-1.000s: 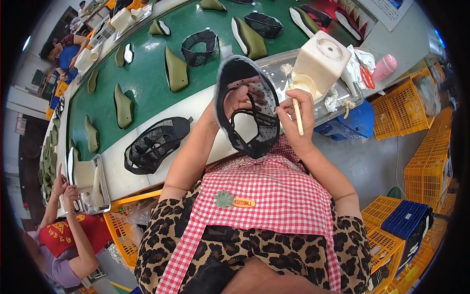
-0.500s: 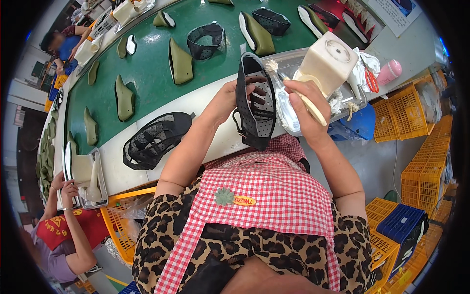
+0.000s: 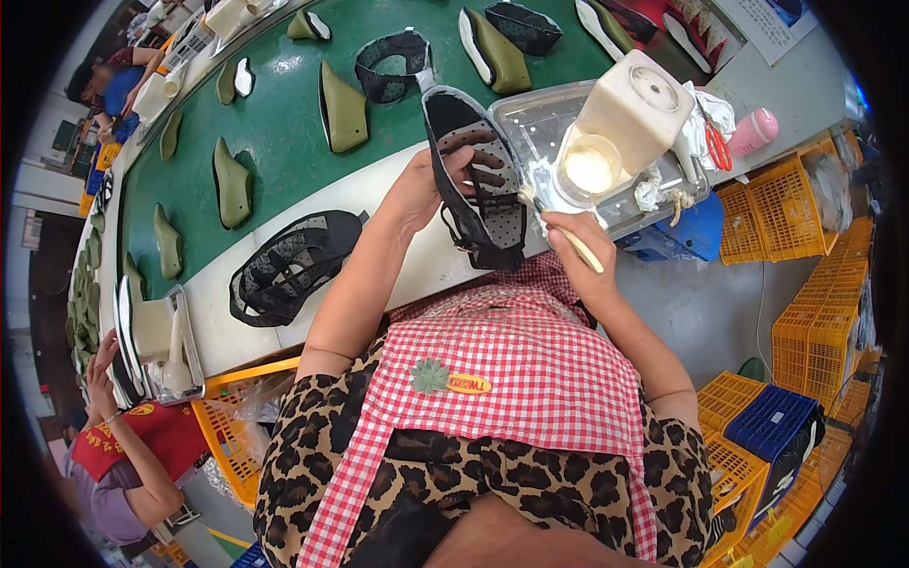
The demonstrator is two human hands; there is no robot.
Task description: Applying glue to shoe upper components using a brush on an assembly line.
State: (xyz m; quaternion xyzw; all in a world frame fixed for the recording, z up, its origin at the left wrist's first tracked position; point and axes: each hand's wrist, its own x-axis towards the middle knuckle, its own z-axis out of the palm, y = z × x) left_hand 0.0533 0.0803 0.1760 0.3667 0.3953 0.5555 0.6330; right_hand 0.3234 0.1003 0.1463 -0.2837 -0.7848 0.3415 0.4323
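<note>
Left hand [image 3: 417, 189] grip clasping black mesh shoe upper [image 3: 478, 180], right hand [image 3: 578, 248] pinching brush [image 3: 566, 232] beside it

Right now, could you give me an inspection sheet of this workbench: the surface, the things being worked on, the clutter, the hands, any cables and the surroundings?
Surface: green conveyor belt with a white edge, carrying olive shoe forms and black mesh pieces.
Job's things: black mesh shoe upper held up; thin brush; round glue cup in a metal tray.
Clutter: cream box, rags, red scissors, pink bottle, another mesh upper lying on the edge.
Hands: left hand inside the upper, fingers showing through the mesh; right hand grips the brush.
Cables: nothing seen.
Surroundings: yellow crates and a blue crate on the floor, other workers along the belt.
</note>
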